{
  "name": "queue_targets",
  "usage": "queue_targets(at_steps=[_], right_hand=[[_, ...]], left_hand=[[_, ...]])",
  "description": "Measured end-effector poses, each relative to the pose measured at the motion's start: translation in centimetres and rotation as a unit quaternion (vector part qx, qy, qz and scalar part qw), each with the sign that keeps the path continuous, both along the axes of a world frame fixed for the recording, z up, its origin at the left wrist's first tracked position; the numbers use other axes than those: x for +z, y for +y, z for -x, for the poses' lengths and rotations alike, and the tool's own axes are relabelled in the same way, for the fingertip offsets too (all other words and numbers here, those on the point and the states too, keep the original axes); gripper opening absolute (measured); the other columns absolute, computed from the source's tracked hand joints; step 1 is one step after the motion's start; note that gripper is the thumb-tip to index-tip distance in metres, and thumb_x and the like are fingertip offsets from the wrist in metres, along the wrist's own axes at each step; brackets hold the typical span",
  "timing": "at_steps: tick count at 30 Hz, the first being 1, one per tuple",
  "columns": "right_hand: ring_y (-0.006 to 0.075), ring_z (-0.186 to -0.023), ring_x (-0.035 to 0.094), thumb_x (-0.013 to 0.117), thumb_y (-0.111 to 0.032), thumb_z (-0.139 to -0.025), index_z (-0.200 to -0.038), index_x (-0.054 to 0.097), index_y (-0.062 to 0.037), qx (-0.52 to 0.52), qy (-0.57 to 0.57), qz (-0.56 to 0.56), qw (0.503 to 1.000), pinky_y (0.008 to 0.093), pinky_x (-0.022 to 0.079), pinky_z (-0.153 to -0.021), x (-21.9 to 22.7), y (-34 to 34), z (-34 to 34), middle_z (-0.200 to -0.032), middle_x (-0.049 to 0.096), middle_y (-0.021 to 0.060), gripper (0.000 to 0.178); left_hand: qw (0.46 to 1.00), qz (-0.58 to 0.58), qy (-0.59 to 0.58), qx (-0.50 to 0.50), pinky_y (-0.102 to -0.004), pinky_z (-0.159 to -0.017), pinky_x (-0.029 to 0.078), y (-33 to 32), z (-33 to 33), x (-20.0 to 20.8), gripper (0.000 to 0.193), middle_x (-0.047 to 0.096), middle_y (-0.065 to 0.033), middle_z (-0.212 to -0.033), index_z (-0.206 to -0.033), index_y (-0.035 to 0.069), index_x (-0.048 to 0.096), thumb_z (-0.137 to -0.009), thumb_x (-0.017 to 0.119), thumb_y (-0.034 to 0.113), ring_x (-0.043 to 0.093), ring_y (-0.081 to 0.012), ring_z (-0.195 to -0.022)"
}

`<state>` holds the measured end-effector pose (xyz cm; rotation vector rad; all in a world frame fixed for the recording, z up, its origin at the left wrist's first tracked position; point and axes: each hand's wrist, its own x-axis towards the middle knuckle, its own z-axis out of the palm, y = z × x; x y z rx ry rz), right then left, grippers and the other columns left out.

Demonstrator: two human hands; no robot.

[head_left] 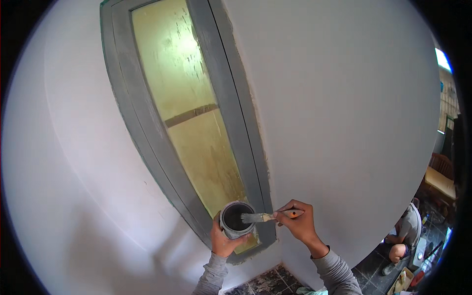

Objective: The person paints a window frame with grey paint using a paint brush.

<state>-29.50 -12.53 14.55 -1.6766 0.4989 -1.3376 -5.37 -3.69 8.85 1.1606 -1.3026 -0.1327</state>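
Note:
My left hand is wrapped round a small round paint can in front of the lower part of the window. Dark grey paint shows inside the can. In my right hand is a paintbrush, gripped by its handle. Its grey-coated bristles reach over the can's right rim; whether they touch the paint, I cannot tell. Behind both hands stands a tall window with a grey frame and yellowish, smeared glass, crossed by a brown strip.
White walls flank the frame on both sides. At the lower right another person sits low beside a cardboard box and scattered items. A wooden chair stands beyond. Dark floor tiles below look spattered.

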Motion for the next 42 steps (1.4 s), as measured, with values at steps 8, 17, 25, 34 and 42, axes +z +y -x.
queue_targets(at_steps=[8,17,25,34,42], right_hand=[[0.0152,-0.073,0.070,0.075,-0.007,-0.092,-0.086,0.065,0.0033,-0.021,-0.125,-0.155,0.980,0.0294,0.059,-0.067,2.3,-1.0,-1.6,-0.078,0.071,0.0114,0.016],[0.0208,-0.085,0.071,0.075,-0.009,-0.093,-0.096,0.064,0.0029,-0.071,-0.418,0.082,0.902,0.0334,0.062,-0.085,23.9,-9.7,-8.0,-0.097,0.070,0.0126,0.016],[0.0250,-0.086,0.074,0.071,-0.003,-0.092,-0.103,0.074,-0.0001,-0.191,-0.347,0.382,0.835,0.0340,0.060,-0.079,52.4,-14.5,-8.9,-0.097,0.076,0.0152,0.012],[0.0271,-0.089,0.074,0.070,0.000,-0.089,-0.101,0.071,0.0060,-0.294,-0.226,0.535,0.759,0.0353,0.059,-0.080,61.9,-16.9,-11.2,-0.096,0.075,0.0183,0.013],[0.0241,-0.080,0.073,0.073,-0.003,-0.086,-0.098,0.070,0.0079,-0.308,-0.083,0.552,0.770,0.0338,0.059,-0.073,62.9,-20.0,-9.4,-0.089,0.075,0.0185,0.017]], left_hand=[[1.000,-0.003,-0.019,0.006,-0.0399,-0.104,0.050,0.0,-1.1,1.7,0.098,0.064,-0.0168,-0.130,-0.138,-0.003,0.047,-0.059,0.099,0.023,0.063,-0.0275,-0.120],[1.000,-0.002,0.007,0.004,-0.0395,-0.104,0.049,1.1,-2.4,3.7,0.097,0.062,-0.0154,-0.130,-0.138,0.000,0.044,-0.060,0.098,0.018,0.062,-0.0269,-0.120],[0.999,0.011,0.040,-0.010,-0.0395,-0.102,0.050,3.1,-2.7,3.2,0.097,0.063,-0.0152,-0.128,-0.138,-0.002,0.042,-0.062,0.098,0.021,0.065,-0.0263,-0.116],[0.994,-0.007,0.096,0.045,-0.0418,-0.103,0.052,2.9,-3.7,3.3,0.101,0.063,-0.0164,-0.127,-0.138,-0.001,0.042,-0.056,0.099,0.018,0.064,-0.0286,-0.117],[0.993,-0.023,0.094,0.068,-0.0420,-0.103,0.052,1.4,-5.1,4.6,0.101,0.062,-0.0167,-0.128,-0.139,0.000,0.041,-0.057,0.098,0.018,0.063,-0.0292,-0.119]])
